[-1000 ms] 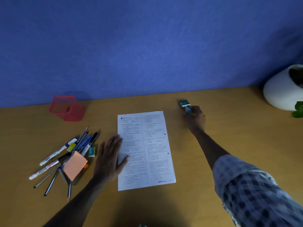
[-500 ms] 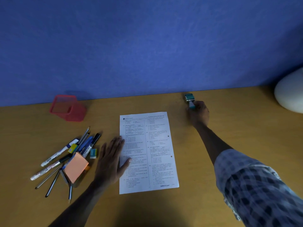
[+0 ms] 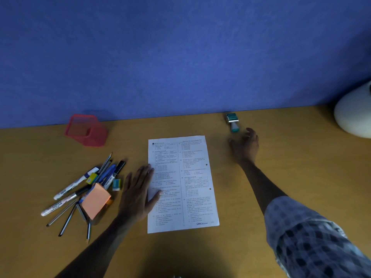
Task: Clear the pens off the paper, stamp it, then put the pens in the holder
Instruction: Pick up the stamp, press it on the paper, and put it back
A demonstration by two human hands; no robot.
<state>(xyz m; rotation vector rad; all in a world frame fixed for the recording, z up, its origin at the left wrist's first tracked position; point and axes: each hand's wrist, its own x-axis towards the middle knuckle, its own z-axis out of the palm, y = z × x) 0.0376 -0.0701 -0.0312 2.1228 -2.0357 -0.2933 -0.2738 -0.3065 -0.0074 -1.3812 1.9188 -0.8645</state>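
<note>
A printed white paper point(image 3: 192, 183) lies in the middle of the wooden desk, with a blue "CANCELLED" mark near its lower right corner. My left hand point(image 3: 138, 195) rests flat on the paper's left edge, fingers spread. The teal stamp point(image 3: 232, 121) lies on its side by the wall, and my right hand point(image 3: 246, 146) hovers just below it, fingers apart, holding nothing. Several pens point(image 3: 80, 189) and markers lie in a heap left of the paper. The red mesh holder point(image 3: 86, 130) stands at the back left.
An orange sticky-note pad point(image 3: 96, 200) and small erasers point(image 3: 116, 184) sit among the pens. A white rounded vase point(image 3: 353, 115) stands at the far right by the blue wall point(image 3: 180, 57).
My right hand carried the stamp toward the wall, laid it down and let go; it now sits slightly back from the stamp. My left hand has stayed on the paper.
</note>
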